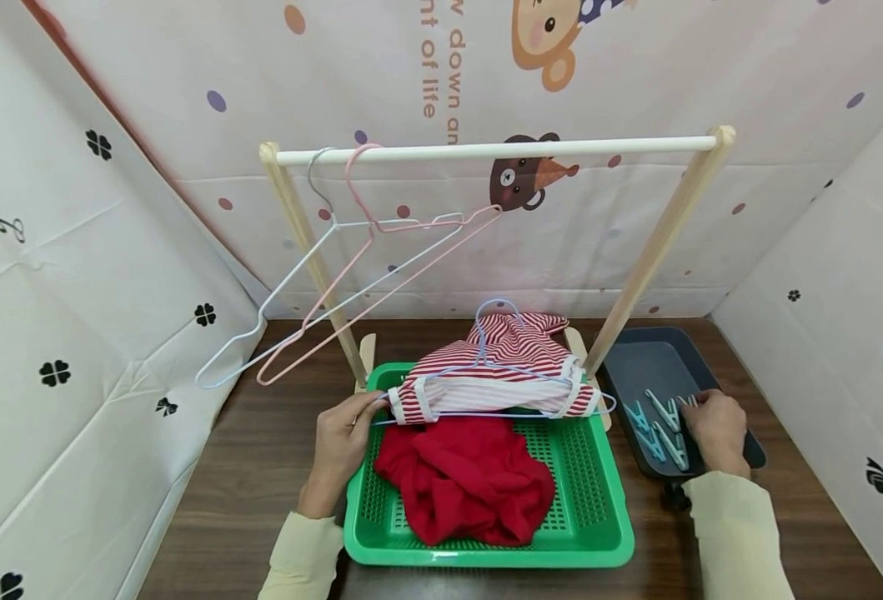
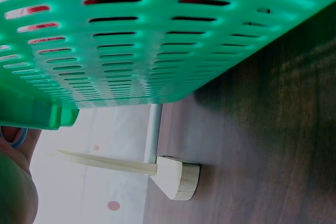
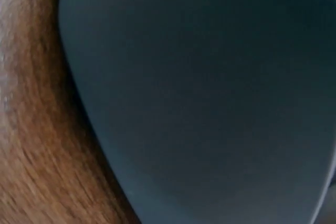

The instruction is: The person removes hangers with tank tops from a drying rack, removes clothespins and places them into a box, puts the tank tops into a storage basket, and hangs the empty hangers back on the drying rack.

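A blue hanger (image 1: 481,333) carries a red-and-white striped garment (image 1: 509,354) above the back of the green basket (image 1: 489,557). My left hand (image 1: 339,446) pinches the hanger's left end beside the garment's edge. In the left wrist view, part of that hand (image 2: 16,187) shows at the lower left, near a blue bit of hanger. My right hand (image 1: 714,423) is in the dark grey tray (image 1: 639,350), its fingers pinching a pale clothespin (image 1: 686,401) whose tips stick out. Several blue and pale green clothespins (image 1: 654,429) lie beside it. A crumpled red cloth (image 1: 471,483) lies in the basket.
A rack with a white bar (image 1: 524,150) and wooden posts (image 1: 659,250) stands behind the basket. A white hanger (image 1: 261,312) and a pink hanger (image 1: 358,271) hang at its left. Printed cloth walls surround the brown wooden table (image 1: 238,500).
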`<state>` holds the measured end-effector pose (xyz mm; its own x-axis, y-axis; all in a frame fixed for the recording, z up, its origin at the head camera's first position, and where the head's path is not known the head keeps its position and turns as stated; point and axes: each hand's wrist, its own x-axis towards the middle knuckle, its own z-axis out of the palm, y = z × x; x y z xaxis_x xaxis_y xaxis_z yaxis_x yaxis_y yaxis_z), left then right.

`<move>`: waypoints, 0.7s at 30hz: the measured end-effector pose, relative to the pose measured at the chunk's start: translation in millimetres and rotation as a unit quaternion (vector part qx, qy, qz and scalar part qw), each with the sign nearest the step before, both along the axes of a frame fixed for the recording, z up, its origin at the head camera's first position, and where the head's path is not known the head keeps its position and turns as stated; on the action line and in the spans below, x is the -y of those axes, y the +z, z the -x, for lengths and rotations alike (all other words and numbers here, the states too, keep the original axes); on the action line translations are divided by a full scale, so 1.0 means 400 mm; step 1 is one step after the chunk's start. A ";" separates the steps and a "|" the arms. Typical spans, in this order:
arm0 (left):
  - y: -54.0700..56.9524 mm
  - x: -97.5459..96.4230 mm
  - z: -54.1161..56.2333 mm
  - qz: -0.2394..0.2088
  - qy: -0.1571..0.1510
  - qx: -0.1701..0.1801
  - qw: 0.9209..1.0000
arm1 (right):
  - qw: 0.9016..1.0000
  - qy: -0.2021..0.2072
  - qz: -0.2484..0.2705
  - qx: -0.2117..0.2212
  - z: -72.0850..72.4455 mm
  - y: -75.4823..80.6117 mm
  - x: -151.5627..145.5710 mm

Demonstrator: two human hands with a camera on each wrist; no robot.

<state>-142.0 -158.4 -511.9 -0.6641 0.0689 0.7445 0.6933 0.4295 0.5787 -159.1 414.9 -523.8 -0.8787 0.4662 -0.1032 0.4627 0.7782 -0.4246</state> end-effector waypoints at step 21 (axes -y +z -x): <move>0.006 0.000 -0.005 0.004 -0.003 0.008 1.000 | 0.998 0.021 0.001 -0.059 -0.026 0.096 0.066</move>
